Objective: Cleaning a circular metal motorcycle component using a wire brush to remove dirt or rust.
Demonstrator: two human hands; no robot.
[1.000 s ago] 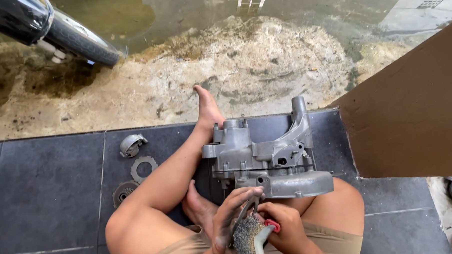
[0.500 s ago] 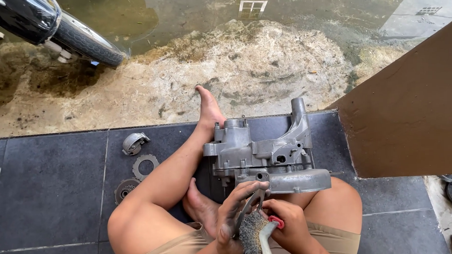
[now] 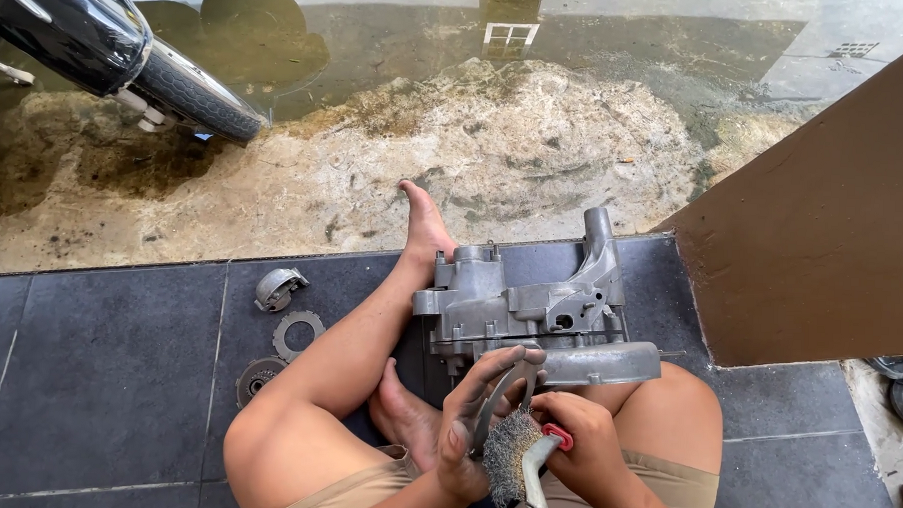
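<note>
Left hand (image 3: 471, 425) gripping curved metal part (image 3: 500, 396), right hand (image 3: 580, 449) apparently scrubbing with wire brush (image 3: 509, 461)

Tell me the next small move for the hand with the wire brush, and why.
Probably draw the wire brush along the curved metal piece again. The right hand grips the brush with its bristles against that piece, and the left hand holds the piece steady in front of the grey engine casing.

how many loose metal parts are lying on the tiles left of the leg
3: a curved grey piece nearest the tile edge, a toothed ring below it, and a round dark disc nearest the knee, partly hidden by the leg. More may be hidden.
</note>
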